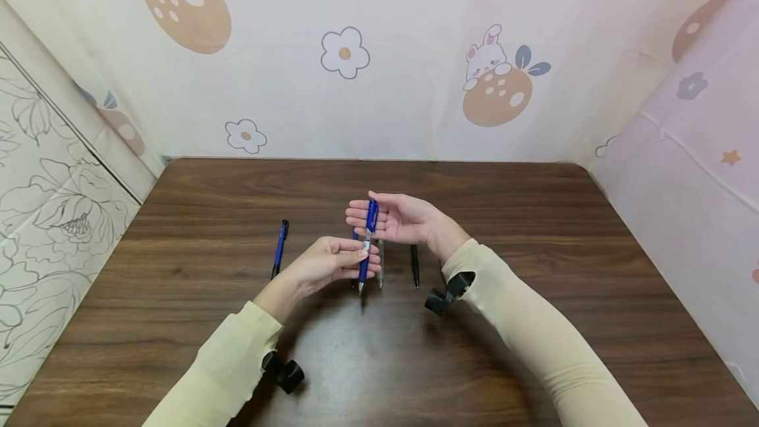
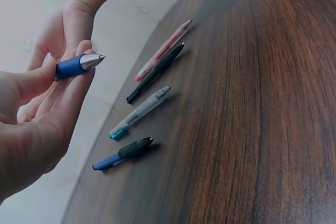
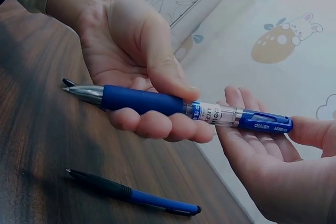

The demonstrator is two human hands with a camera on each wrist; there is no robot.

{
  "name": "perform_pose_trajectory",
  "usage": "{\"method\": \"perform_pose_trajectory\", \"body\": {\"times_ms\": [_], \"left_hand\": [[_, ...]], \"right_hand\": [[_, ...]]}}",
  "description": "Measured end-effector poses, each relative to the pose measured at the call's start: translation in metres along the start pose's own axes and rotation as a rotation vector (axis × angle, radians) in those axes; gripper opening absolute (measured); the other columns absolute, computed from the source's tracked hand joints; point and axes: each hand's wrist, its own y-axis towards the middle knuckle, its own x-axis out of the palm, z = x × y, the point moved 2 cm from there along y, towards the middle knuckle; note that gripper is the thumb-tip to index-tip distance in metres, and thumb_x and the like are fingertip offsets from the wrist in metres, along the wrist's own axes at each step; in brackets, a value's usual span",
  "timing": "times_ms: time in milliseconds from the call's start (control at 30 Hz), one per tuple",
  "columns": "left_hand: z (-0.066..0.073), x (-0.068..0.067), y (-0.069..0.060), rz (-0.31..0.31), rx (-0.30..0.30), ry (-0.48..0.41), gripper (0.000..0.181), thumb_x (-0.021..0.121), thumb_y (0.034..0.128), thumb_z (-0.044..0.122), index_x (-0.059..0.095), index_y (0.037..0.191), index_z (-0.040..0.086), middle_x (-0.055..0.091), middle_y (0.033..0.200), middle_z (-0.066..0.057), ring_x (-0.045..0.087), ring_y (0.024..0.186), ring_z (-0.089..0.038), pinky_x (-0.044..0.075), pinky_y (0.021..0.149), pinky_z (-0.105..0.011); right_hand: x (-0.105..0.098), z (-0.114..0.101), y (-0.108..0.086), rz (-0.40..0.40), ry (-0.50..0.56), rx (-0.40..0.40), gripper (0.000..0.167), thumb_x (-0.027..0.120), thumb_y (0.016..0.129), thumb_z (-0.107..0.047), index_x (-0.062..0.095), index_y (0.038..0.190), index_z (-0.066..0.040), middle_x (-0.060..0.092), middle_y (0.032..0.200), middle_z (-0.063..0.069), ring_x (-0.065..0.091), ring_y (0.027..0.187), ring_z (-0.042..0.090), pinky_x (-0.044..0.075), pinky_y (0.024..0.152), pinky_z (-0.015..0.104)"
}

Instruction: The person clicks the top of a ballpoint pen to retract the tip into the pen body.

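left hand [image 2: 31, 142] pinches blue pen [image 2: 71, 67], its silver tip [image 2: 92, 61] aimed rightward | right hand [image 2: 68, 30] just behind | wood-grain counter [image 2: 252, 129]: pink pen [image 2: 165, 49] uppermost, black pen [image 2: 157, 72] just beside it, clear pen [image 2: 140, 113] with teal end [image 2: 118, 134] below, blue-and-black pen [image 2: 125, 153] lowest, all slanting up to the right

Through my feed I see table [image 1: 504, 354]: dark brown wood grain, slightly glossy, far corners rounded. Five pens lie directly on it in loose row. I count left to right: blue pen with black clip [image 1: 280, 249], set well apart; blue pen with black grip [image 2: 123, 153]; clear pen with teal end [image 2: 142, 113]; black pen [image 2: 157, 72]; pink pen [image 2: 165, 51].
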Motion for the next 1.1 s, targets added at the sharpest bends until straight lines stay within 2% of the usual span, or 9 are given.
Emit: {"method": "perform_pose_trajectory", "body": {"times_ms": [200,300,467,567,633,733,867,1000,1100], "left_hand": [[0.0013,-0.0008,-0.0004,0.004,-0.004,0.014,0.039,0.049,0.0995,0.006,0.047,0.13,-0.017,0.072,0.108,-0.012,0.071,0.095,-0.012,0.057,0.091,-0.032],[0.0023,-0.0005,-0.0003,0.004,-0.005,0.022,0.038,0.048,0.0996,0.006,0.047,0.13,-0.017,0.07,0.114,-0.018,0.071,0.096,-0.013,0.057,0.092,-0.032],[0.002,-0.0013,-0.0005,0.008,-0.004,0.026,0.038,0.048,0.0995,0.005,0.046,0.13,-0.018,0.07,0.111,-0.016,0.071,0.096,-0.013,0.057,0.091,-0.033],[0.0008,-0.0015,-0.0003,0.004,-0.003,0.022,0.038,0.048,0.0993,0.004,0.045,0.13,-0.019,0.071,0.108,-0.014,0.071,0.095,-0.013,0.057,0.091,-0.034],[0.0003,-0.0013,0.0001,0.002,-0.001,0.019,0.039,0.047,0.0993,0.003,0.044,0.13,-0.02,0.071,0.109,-0.014,0.071,0.095,-0.013,0.057,0.091,-0.034],[0.0,-0.001,0.0008,0.01,0.004,0.02,0.039,0.047,0.0991,0.002,0.044,0.13,-0.021,0.071,0.106,-0.013,0.071,0.093,-0.013,0.057,0.09,-0.034],[-0.0001,-0.0004,0.0009,0.023,0.009,0.021,0.039,0.048,0.0987,0.003,0.044,0.129,-0.021,0.072,0.099,-0.007,0.071,0.092,-0.013,0.058,0.089,-0.033],[0.0003,0.0009,0.0005,0.022,0.009,0.019,0.039,0.049,0.0985,0.003,0.045,0.129,-0.021,0.073,0.097,-0.006,0.072,0.092,-0.013,0.058,0.089,-0.034],[0.0008,0.0012,0.0001,0.023,0.004,0.02,0.038,0.049,0.0983,0.003,0.046,0.128,-0.021,0.073,0.097,-0.006,0.072,0.092,-0.014,0.058,0.089,-0.035]], "right_hand": [[0.0007,0.0005,0.0006,0.026,0.02,-0.016,0.04,0.037,0.105,-0.028,0.056,0.127,0.0,0.071,0.113,0.011,0.069,0.105,0.021,0.056,0.092,0.032],[0.0011,0.0002,0.0011,0.031,0.021,-0.018,0.038,0.037,0.105,-0.027,0.059,0.123,-0.002,0.072,0.112,0.011,0.069,0.104,0.021,0.053,0.099,0.033],[-0.0001,0.0019,0.0028,0.012,0.014,-0.014,0.046,0.037,0.105,-0.028,0.041,0.143,-0.003,0.071,0.113,0.01,0.068,0.106,0.02,0.039,0.115,0.034],[-0.0017,0.0039,0.0038,0.003,0.009,-0.01,0.055,0.035,0.105,-0.029,0.022,0.152,-0.003,0.072,0.112,0.008,0.068,0.106,0.019,0.042,0.112,0.033],[-0.0024,0.0046,0.0041,0.006,0.008,-0.011,0.054,0.034,0.105,-0.029,0.021,0.152,-0.004,0.072,0.112,0.008,0.068,0.106,0.018,0.046,0.109,0.032],[-0.0024,0.0047,0.004,0.013,0.015,-0.017,0.049,0.035,0.105,-0.028,0.034,0.148,-0.004,0.072,0.112,0.008,0.068,0.106,0.019,0.048,0.107,0.031],[-0.0017,0.0041,0.0035,0.009,0.023,-0.024,0.039,0.037,0.105,-0.028,0.057,0.128,-0.002,0.072,0.113,0.009,0.068,0.107,0.02,0.052,0.101,0.031],[-0.0013,0.0038,0.0026,-0.001,0.024,-0.025,0.037,0.037,0.105,-0.026,0.062,0.116,-0.002,0.072,0.112,0.009,0.068,0.106,0.02,0.055,0.094,0.03],[-0.0006,0.0034,0.0021,0.0,0.029,-0.024,0.036,0.036,0.105,-0.025,0.06,0.12,-0.002,0.072,0.112,0.009,0.068,0.107,0.02,0.051,0.102,0.032]]}}
